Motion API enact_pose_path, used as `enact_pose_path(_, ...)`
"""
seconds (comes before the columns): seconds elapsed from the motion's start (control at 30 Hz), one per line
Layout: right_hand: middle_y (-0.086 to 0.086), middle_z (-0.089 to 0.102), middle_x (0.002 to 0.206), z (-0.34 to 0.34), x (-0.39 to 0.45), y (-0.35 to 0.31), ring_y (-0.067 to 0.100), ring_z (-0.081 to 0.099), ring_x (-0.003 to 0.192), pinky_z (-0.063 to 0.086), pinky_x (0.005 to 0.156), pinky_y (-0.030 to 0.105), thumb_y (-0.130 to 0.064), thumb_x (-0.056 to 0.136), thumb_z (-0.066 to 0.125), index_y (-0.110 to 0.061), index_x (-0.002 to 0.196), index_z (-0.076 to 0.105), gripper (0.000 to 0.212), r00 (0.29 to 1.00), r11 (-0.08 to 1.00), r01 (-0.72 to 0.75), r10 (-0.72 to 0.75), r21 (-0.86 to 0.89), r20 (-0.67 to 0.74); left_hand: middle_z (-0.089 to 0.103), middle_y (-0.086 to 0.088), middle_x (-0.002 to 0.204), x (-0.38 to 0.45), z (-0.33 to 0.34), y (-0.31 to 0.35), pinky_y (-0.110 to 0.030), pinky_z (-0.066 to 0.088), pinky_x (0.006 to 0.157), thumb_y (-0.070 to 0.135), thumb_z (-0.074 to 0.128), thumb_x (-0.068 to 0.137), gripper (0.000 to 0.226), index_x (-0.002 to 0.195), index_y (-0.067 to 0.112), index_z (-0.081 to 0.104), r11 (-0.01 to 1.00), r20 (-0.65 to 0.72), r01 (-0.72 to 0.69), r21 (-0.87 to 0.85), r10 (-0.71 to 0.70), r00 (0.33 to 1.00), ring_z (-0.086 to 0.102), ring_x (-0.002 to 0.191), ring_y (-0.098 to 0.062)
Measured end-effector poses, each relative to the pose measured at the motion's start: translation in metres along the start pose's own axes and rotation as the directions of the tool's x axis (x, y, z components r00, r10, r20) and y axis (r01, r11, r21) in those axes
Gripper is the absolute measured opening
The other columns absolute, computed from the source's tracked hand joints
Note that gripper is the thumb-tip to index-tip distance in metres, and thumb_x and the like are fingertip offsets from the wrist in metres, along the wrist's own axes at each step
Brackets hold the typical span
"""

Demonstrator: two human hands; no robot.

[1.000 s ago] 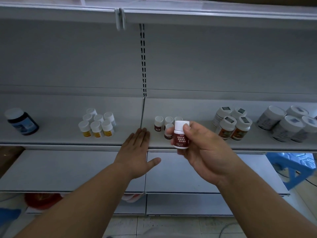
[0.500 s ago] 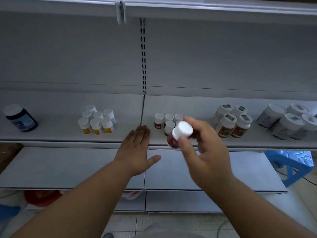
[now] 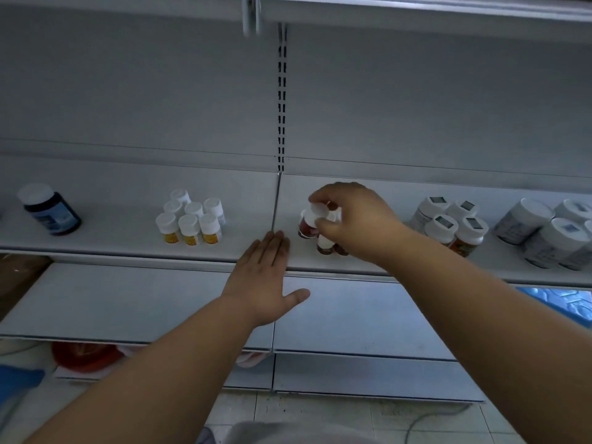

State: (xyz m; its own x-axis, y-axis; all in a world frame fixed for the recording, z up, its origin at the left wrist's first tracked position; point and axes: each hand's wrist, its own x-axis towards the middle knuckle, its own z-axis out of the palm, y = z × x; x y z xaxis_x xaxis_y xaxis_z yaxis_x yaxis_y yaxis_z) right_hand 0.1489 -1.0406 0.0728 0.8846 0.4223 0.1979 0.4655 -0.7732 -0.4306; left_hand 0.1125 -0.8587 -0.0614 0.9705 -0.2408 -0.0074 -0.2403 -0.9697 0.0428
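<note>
The red bottle, pinched by its cap in the right hand, is held above the standing bottles, which could be toppled by a skewed descent.

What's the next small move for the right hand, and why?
Probably set the red-label bottle down on the shelf beside the other red bottles, then let go: the right hand pinches its white cap right by that group.
</note>
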Motion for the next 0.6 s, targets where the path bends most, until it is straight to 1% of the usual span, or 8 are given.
enact_pose_path(0.03,-0.006,0.063,0.115,0.007,0.006,0.004,0.017,0.052,0.105,0.037,0.081,0.026,-0.023,0.087,0.062,-0.022,0.123,0.060,0.035,0.998,0.995,0.064,-0.064,-0.083,0.012,-0.015,-0.006,0.165,0.000,0.000,0.000,-0.037,-0.009,0.123,0.078,0.023,0.089,0.101,0.156,0.012,-0.012,1.000,0.000,0.000,0.000,0.000,1.000,-0.015,0.151,-0.020)
enact_pose_path(0.07,-0.003,0.063,0.115,0.012,0.009,0.006,0.019,0.050,0.106,0.036,0.082,0.028,-0.024,0.088,0.061,-0.020,0.122,0.059,0.035,0.995,0.985,0.100,-0.097,-0.138,0.027,-0.015,-0.006,0.165,0.000,0.000,0.000,-0.037,-0.009,0.123,0.078,0.023,0.089,0.101,0.156,0.012,-0.012,1.000,0.001,0.000,-0.001,0.000,1.000,-0.015,0.152,-0.020)
enact_pose_path(0.17,0.000,0.062,0.108,0.022,0.012,0.008,0.023,0.048,0.106,0.031,0.082,0.030,-0.029,0.089,0.059,-0.017,0.118,0.059,0.031,0.991,0.967,0.137,-0.135,-0.215,0.024,-0.015,-0.006,0.165,0.001,0.003,-0.001,-0.039,-0.007,0.123,0.079,0.023,0.089,0.101,0.156,0.013,-0.012,1.000,-0.004,-0.004,-0.008,0.004,1.000,-0.015,0.152,-0.020)
enact_pose_path(0.27,-0.002,0.065,0.103,0.034,0.011,0.014,0.023,0.048,0.109,0.030,0.087,0.033,-0.032,0.088,0.058,-0.018,0.111,0.061,0.027,0.984,0.943,0.173,-0.178,-0.284,0.010,-0.015,-0.006,0.165,0.002,0.006,-0.003,-0.039,-0.006,0.123,0.080,0.021,0.088,0.101,0.156,0.013,-0.011,1.000,-0.008,-0.012,-0.002,0.012,1.000,-0.016,0.151,-0.019)
enact_pose_path(0.33,-0.003,0.066,0.104,0.041,0.011,0.020,0.023,0.048,0.109,0.030,0.089,0.034,-0.034,0.088,0.058,-0.019,0.108,0.062,0.025,0.983,0.920,0.179,-0.183,-0.349,0.023,-0.015,-0.006,0.165,0.002,0.007,-0.004,-0.040,-0.006,0.123,0.081,0.018,0.087,0.102,0.156,0.013,-0.011,1.000,-0.007,-0.018,0.005,0.018,1.000,-0.017,0.151,-0.019)
enact_pose_path(0.4,-0.002,0.067,0.103,0.046,0.010,0.024,0.023,0.049,0.109,0.029,0.089,0.035,-0.035,0.087,0.060,-0.019,0.104,0.063,0.024,0.983,0.909,0.176,-0.185,-0.377,0.012,-0.016,-0.006,0.165,0.002,0.008,-0.005,-0.039,-0.008,0.123,0.081,0.015,0.085,0.102,0.156,0.013,-0.012,1.000,-0.007,-0.020,0.005,0.020,1.000,-0.017,0.151,-0.019)
enact_pose_path(0.5,0.002,0.068,0.096,0.053,0.008,0.029,0.029,0.054,0.101,0.031,0.082,0.036,-0.031,0.081,0.068,-0.015,0.096,0.066,0.022,0.979,0.911,0.175,-0.202,-0.374,-0.034,-0.018,-0.006,0.165,0.001,0.006,-0.004,-0.037,-0.011,0.122,0.080,0.020,0.087,0.102,0.156,0.012,-0.014,1.000,-0.002,-0.015,0.000,0.015,1.000,-0.019,0.151,-0.019)
enact_pose_path(0.6,0.002,0.066,0.097,0.055,0.003,0.036,0.029,0.056,0.096,0.035,0.081,0.037,-0.038,0.074,0.074,-0.016,0.095,0.068,0.031,0.984,0.920,0.115,-0.156,-0.375,-0.081,-0.018,-0.006,0.164,0.000,0.005,-0.003,-0.036,-0.013,0.122,0.079,0.023,0.088,0.102,0.155,0.012,-0.014,1.000,-0.005,-0.008,-0.002,0.008,1.000,-0.019,0.151,-0.019)
